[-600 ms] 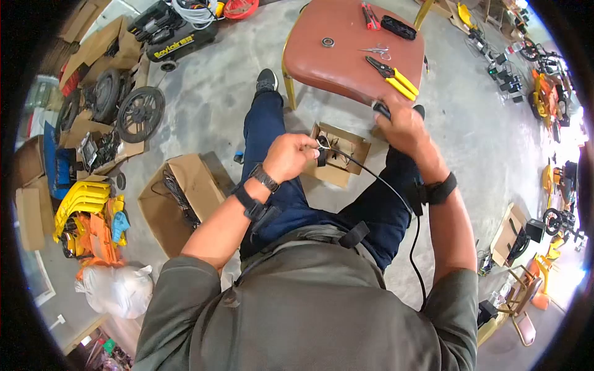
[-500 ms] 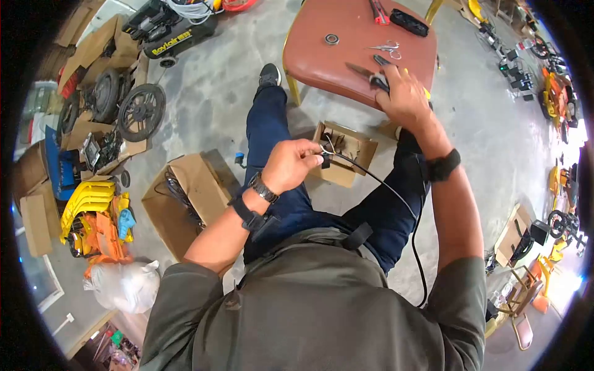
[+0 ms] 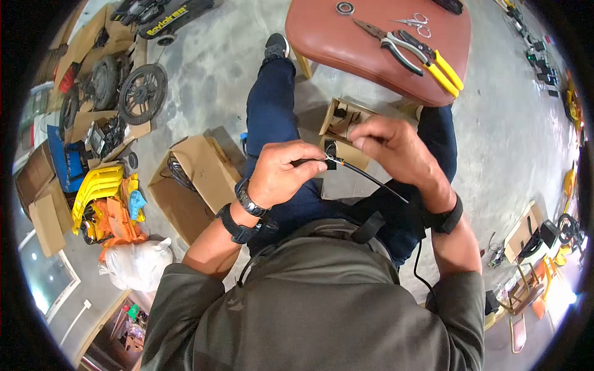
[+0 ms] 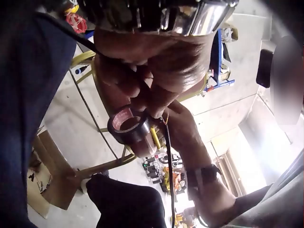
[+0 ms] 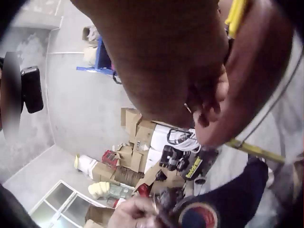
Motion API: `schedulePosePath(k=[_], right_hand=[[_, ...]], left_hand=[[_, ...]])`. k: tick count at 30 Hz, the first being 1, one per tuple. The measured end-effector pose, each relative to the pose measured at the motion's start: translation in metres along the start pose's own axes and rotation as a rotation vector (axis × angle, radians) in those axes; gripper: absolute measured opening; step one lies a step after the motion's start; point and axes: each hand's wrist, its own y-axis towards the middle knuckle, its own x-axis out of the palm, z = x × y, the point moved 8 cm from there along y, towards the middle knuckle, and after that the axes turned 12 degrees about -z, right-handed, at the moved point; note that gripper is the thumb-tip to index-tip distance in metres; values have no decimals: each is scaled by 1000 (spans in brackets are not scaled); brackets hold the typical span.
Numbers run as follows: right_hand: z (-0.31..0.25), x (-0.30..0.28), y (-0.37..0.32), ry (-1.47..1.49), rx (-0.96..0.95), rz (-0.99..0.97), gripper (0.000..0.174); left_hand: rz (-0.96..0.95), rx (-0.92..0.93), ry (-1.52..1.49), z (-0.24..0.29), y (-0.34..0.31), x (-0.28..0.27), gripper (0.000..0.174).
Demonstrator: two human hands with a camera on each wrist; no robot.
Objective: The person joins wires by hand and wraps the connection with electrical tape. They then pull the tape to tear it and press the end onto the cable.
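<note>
Pinching wires [image 3: 330, 157] at cable's end: left hand [image 3: 275, 174], thumb and fingers together. Tape [image 4: 143, 132] just beside. Cable [image 3: 371, 178] runs rightward beneath right hand [image 3: 403, 154]; looks light, springy. Strands probably fragile; sheath surer hold. Right hand's fingers bent; grip, if any, can't tell.

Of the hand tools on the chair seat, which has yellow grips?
The dark-headed pliers; the pointed pliers beside them have black-and-white grips, and the scissors are plain metal.
</note>
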Motion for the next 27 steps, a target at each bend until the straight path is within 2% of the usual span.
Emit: schedulePosePath(k=[6, 9, 12, 15, 18, 27], right_hand=[[-3, 37, -17, 197, 27, -100, 21], [-15, 42, -19, 54, -41, -116, 27], [-11, 54, -21, 140, -14, -117, 34], [-16, 60, -21, 94, 77, -201, 38], [-10, 64, -20, 100, 50, -206, 37], [-5, 66, -22, 279, 40, -153, 34]], left_hand=[[1, 94, 4, 12, -10, 4, 11], [-15, 81, 7, 14, -14, 6, 12], [4, 74, -16, 18, -18, 8, 11], [-7, 64, 0, 21, -22, 9, 11], [-6, 111, 22, 24, -23, 10, 13], [-9, 72, 48, 22, -26, 8, 11]])
